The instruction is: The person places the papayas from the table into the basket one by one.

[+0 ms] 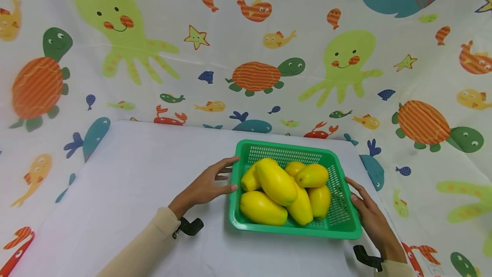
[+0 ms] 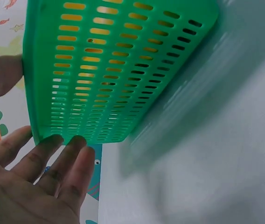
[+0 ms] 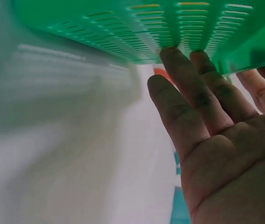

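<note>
A green plastic basket (image 1: 296, 230) with slotted walls sits over the white table, holding several smooth, yellow, oblong fruits that look like papayas (image 1: 276, 181). At its left side is my left hand (image 1: 209, 185), fingers spread and mostly straight. Its thumb (image 2: 4, 77) and fingertips (image 2: 79, 140) come right up to the rim and wall in the left wrist view. My right hand (image 1: 370, 213) is at the opposite short side, its thumb and index finger along the rim. From below, its extended fingers (image 3: 188, 84) meet the slotted wall (image 3: 193, 28).
White cloth covers the table (image 1: 153, 161). Behind and beside it hangs a white curtain (image 1: 219, 59) printed with sea animals. Each wrist carries a black camera mount, one on the left wrist (image 1: 190, 227) and one on the right wrist (image 1: 367, 257).
</note>
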`<state>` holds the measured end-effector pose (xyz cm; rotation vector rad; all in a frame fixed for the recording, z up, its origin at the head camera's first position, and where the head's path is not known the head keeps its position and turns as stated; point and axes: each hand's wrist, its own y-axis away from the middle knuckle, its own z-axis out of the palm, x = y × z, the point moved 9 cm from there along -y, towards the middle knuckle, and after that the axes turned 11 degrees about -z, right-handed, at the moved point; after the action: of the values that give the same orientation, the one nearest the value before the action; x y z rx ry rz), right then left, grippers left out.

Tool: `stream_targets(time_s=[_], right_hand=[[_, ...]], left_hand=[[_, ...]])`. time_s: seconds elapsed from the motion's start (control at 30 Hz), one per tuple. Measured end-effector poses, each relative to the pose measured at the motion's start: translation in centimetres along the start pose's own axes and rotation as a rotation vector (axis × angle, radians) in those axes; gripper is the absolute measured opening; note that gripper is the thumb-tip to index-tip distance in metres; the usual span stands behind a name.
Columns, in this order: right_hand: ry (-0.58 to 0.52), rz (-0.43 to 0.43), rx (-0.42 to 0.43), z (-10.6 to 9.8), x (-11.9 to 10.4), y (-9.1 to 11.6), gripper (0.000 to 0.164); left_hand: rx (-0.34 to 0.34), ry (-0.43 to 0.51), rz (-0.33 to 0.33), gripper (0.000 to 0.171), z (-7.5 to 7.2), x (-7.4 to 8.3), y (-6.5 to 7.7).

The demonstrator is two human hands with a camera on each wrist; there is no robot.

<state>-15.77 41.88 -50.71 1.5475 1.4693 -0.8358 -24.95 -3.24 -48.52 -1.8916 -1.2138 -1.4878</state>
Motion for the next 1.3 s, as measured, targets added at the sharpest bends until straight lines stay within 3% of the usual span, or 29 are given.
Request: stream_targets(time_s=[0.2, 0.47, 0.73, 1.3], right_hand=[[-0.038, -0.055, -0.039, 0.8, -0.7, -0.6, 0.056], [-0.076, -0.046, -0.058, 1.5, -0.8, -1.1, 0.057], [-0.139, -0.096, -0.091, 2.7, -1.4, -1.8, 0.058], [-0.121, -0.127, -0.103, 4.6, -2.5, -3.5, 0.06]], left_hand=[[-0.012, 0.059, -0.002, 0.079, -0.6, -0.6, 0.7], [-0.007, 0.123, -0.005, 0.079, -1.2, -1.3, 1.5], [0.01, 0.157, -0.028, 0.079, -2.1, -2.1, 2.5], [0.078, 0.21, -0.035, 0.072, -4.1, -3.1, 5.1]])
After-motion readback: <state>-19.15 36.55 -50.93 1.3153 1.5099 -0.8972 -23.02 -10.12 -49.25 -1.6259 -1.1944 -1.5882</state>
